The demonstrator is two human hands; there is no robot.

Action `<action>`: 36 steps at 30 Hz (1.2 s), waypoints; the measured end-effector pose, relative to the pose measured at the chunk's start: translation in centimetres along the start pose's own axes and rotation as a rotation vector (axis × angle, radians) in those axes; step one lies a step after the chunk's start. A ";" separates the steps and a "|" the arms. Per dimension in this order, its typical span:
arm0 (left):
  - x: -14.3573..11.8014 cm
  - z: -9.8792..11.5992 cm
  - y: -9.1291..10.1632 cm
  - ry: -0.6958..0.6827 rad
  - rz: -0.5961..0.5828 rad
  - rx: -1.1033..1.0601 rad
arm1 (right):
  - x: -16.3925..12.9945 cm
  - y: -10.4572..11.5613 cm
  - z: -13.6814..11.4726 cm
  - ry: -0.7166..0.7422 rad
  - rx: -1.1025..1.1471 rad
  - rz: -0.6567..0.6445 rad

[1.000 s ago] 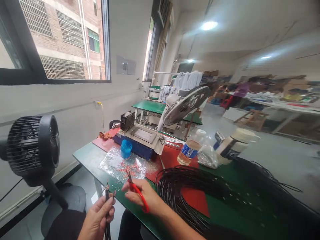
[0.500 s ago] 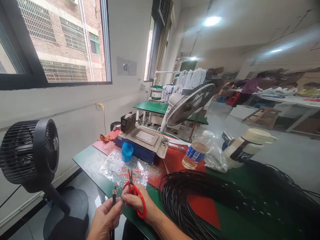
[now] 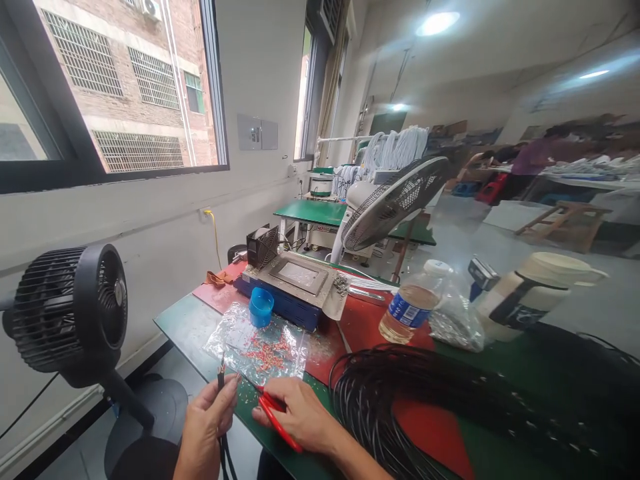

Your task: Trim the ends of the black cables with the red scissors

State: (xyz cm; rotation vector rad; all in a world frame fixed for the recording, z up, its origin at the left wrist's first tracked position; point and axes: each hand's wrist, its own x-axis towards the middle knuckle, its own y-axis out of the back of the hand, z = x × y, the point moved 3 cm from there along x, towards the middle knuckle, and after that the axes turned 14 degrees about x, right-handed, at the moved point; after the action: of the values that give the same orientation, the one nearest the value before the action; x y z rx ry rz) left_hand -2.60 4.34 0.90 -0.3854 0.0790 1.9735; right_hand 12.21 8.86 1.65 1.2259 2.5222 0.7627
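Observation:
My left hand (image 3: 206,421) is closed around a black cable (image 3: 227,457), whose end stands upright above the fingertips with thin inner wires showing. My right hand (image 3: 305,412) grips red-handled scissors (image 3: 275,421), their dark blades pointing up and left toward the left hand. I cannot tell whether the blades are apart. Just beyond both hands lies a clear plastic bag (image 3: 233,330) with many small red bits (image 3: 267,353) scattered over it. A blue plastic cup (image 3: 261,308) sits at the bag's far edge.
A blue heating device (image 3: 285,300) with a metal top sits behind the cup. Right of my hands lies a big coil of black cable (image 3: 365,400). A bottle (image 3: 407,310) and a cream jug (image 3: 530,293) stand beyond it. A black fan (image 3: 75,307) is at left.
My right hand has turned and moved right, away from the left; the scissors have swung from upright to slanting left. The left hand still holds the cable. The view has shifted slightly.

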 end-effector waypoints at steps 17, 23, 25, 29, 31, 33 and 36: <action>0.8 0.8 -0.5 -0.148 -0.024 0.460 | 0.2 0.0 1.4 -0.046 -0.006 0.063; 1.3 0.7 -0.4 -0.206 -0.113 0.545 | 0.4 0.1 1.6 -0.075 -0.066 0.070; 1.4 0.8 -0.5 -0.203 -0.089 0.558 | 0.4 0.2 1.6 -0.073 -0.078 0.075; 1.8 0.9 -0.8 -0.206 -0.091 0.558 | 0.4 0.2 1.6 -0.090 -0.090 0.076; 2.0 1.0 -0.9 -0.204 -0.095 0.544 | 0.4 0.2 1.7 -0.097 -0.084 0.078; 1.9 1.0 -1.0 -0.185 -0.069 0.516 | 0.5 0.1 1.6 -0.096 -0.069 0.080; 1.6 1.2 -1.1 -0.152 -0.037 0.454 | 0.5 0.0 1.5 -0.079 -0.068 0.075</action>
State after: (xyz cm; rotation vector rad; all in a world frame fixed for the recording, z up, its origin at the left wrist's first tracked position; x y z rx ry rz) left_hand -2.47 6.44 1.65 0.0580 0.4106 1.8737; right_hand 12.51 9.71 0.42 1.3082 2.3791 0.7938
